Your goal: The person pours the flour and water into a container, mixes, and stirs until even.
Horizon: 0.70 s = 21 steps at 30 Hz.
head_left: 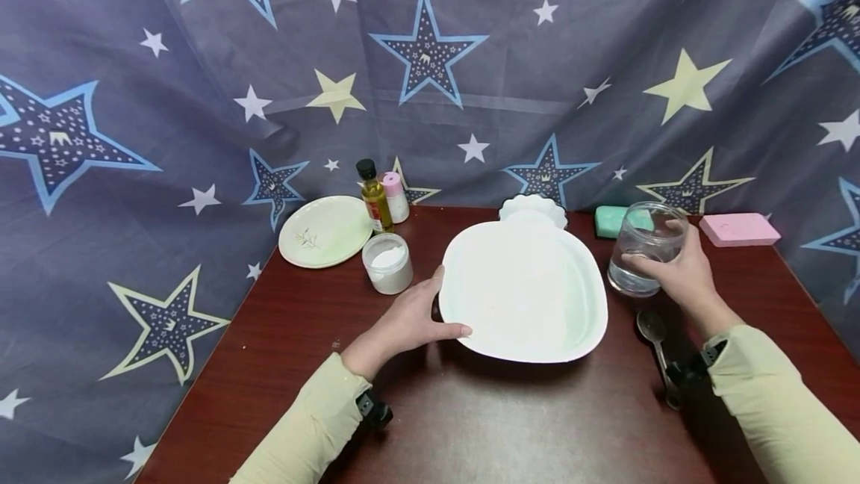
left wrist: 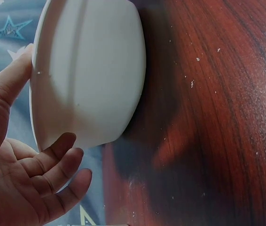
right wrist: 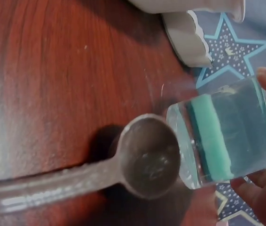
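— Any writing you can read on the things here?

— None. The oil bottle [head_left: 375, 196] with the black cap has a label, but it is too small to read. The pink-capped bottle [head_left: 396, 197] just beside it shows nothing legible either.

— What do the hands have?

— The left hand [head_left: 413, 317] grips the near-left rim of the white bowl [head_left: 527, 293], thumb along the rim, fingers curled under its outer wall, as the left wrist view shows. The bowl is wide, plain white and smooth, with a softly squared outline, standing in the middle of the dark red-brown table [head_left: 470, 417].

— And the right?

— The right hand [head_left: 678, 271] is wrapped round the glass jar [head_left: 643, 246], a clear, lidless jar with a little water in its base, standing on the table just right of the bowl.

— Anything near it?

— A spoon [head_left: 657, 346] lies on the table just in front of the jar. Behind the jar lies a green sponge [head_left: 611, 220], with a pink sponge [head_left: 739, 229] further right.

— On the left side?

— A small white jar [head_left: 387, 263] of white powder, close to the left hand, and a pale green plate [head_left: 325, 231] beyond it. A small scalloped dish [head_left: 533, 208] sits right behind the bowl.
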Motion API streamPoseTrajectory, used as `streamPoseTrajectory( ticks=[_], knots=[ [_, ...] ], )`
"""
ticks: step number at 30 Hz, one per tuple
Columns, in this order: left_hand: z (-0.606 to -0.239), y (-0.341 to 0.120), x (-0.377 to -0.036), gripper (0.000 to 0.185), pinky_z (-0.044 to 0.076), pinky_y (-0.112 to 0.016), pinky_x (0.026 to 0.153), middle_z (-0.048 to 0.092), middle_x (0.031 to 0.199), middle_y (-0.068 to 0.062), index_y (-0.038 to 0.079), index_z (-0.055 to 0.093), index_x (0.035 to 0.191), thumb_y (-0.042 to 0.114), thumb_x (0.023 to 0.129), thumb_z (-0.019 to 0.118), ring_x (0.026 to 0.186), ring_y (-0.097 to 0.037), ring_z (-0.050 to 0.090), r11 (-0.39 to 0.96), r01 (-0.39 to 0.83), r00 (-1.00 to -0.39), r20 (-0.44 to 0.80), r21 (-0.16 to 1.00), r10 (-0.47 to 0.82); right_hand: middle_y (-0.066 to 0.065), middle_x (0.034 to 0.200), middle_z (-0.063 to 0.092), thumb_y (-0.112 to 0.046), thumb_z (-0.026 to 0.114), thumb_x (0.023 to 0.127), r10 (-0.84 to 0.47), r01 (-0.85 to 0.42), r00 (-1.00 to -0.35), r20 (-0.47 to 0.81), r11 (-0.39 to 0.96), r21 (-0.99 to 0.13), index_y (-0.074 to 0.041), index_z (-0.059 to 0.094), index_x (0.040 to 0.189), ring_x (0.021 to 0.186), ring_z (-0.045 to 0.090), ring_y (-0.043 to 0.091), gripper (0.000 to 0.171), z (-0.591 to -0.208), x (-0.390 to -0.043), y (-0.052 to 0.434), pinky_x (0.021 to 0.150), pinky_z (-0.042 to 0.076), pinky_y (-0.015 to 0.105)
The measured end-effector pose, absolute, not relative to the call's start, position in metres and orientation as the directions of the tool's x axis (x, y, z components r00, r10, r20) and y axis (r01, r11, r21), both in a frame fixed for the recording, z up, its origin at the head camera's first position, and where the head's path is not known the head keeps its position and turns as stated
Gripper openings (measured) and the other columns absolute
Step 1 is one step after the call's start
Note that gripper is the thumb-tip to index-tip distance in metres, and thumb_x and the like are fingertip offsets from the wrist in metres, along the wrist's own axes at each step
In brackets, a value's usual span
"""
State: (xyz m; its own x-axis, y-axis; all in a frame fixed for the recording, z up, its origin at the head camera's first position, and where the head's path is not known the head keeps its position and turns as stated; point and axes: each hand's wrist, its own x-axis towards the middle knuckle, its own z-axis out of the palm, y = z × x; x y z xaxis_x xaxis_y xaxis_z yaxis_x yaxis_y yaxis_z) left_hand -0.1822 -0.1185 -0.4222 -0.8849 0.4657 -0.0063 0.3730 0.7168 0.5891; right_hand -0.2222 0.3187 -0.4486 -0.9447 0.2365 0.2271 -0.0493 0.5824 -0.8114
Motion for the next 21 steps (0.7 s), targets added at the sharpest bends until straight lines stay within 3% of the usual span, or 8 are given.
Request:
streamPoseTrajectory(
  ticks=[11,17,21],
  knots=[
    [-0.424,-0.119,-0.182,0.114,0.037,-0.039,0.105,0.038,0.15,-0.016,0.004,0.016,0.156,0.054,0.075,0.079,0.133,-0.024,0.043,0.735,0.344,-0.896,-0.028,0.585,0.442,0.034,0.146,0.026,-0.033,0.079,0.081,0.213,0.007,-0.968,0.131,0.545,-0.838,-0.006,0.008,0.151,0.133,0.027,0.047,0.103,-0.454,-0.217,0.327,0.107,0.021,0.058],
    [-0.425,-0.119,-0.182,0.114,0.037,-0.039,0.105,0.038,0.15,-0.017,0.003,0.017,0.155,0.054,0.075,0.079,0.133,-0.024,0.043,0.735,0.349,-0.896,-0.023,0.581,0.444,0.036,0.145,0.029,-0.032,0.079,0.082,0.157,-0.015,-0.977,0.144,0.621,-0.784,-0.003,0.009,0.153,0.129,0.032,0.054,0.104,-0.448,-0.202,0.328,0.101,0.027,0.064],
    [-0.425,-0.118,-0.182,0.114,0.038,-0.039,0.104,0.039,0.15,-0.016,0.003,0.017,0.155,0.053,0.075,0.079,0.132,-0.024,0.044,0.729,0.355,-0.894,-0.015,0.586,0.448,0.037,0.138,0.038,-0.031,0.076,0.084,0.119,-0.029,-0.982,0.146,0.671,-0.741,0.003,0.017,0.148,0.121,0.043,0.054,0.093,-0.444,-0.187,0.33,0.088,0.043,0.044]
  ],
)
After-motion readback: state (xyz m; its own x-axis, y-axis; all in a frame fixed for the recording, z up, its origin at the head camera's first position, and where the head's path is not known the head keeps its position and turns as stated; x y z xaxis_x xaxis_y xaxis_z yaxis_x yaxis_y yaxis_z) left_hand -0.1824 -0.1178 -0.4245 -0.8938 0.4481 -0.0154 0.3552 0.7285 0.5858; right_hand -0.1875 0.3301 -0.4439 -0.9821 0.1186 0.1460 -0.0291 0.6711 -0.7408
